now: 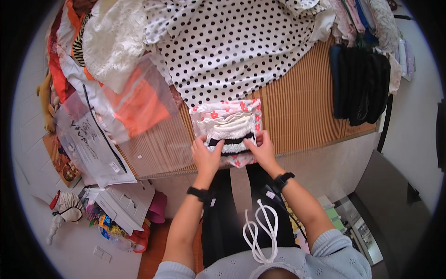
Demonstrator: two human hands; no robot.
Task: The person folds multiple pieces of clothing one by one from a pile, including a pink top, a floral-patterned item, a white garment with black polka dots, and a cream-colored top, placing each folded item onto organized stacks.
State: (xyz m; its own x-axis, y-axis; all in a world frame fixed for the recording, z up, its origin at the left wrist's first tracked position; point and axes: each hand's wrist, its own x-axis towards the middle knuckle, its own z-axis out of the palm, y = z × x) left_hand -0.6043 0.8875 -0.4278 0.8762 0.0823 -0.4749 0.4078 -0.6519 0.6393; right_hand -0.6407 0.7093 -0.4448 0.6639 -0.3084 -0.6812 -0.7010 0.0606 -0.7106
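A small folded stack of white and black knitted fabric (231, 141) lies on a floral-print plastic bag (258, 118) at the near edge of the striped mat. My left hand (207, 153) grips its left side, thumb on top. On the right side, my right hand (261, 146) holds it in the same manner. Folded cream cloth with a lacy trim (228, 125) sits just beyond the black band. Whether the cream and black parts belong to one garment, I cannot tell.
A black-dotted white garment (237, 52) spreads beyond the bag on the striped mat (299, 104). Folded dark clothes (360, 85) lie at the right. Clear plastic bags (150, 104), a printed zip bag (94, 146) and a fluffy white garment (111, 42) are at the left, above a white cabinet (122, 202).
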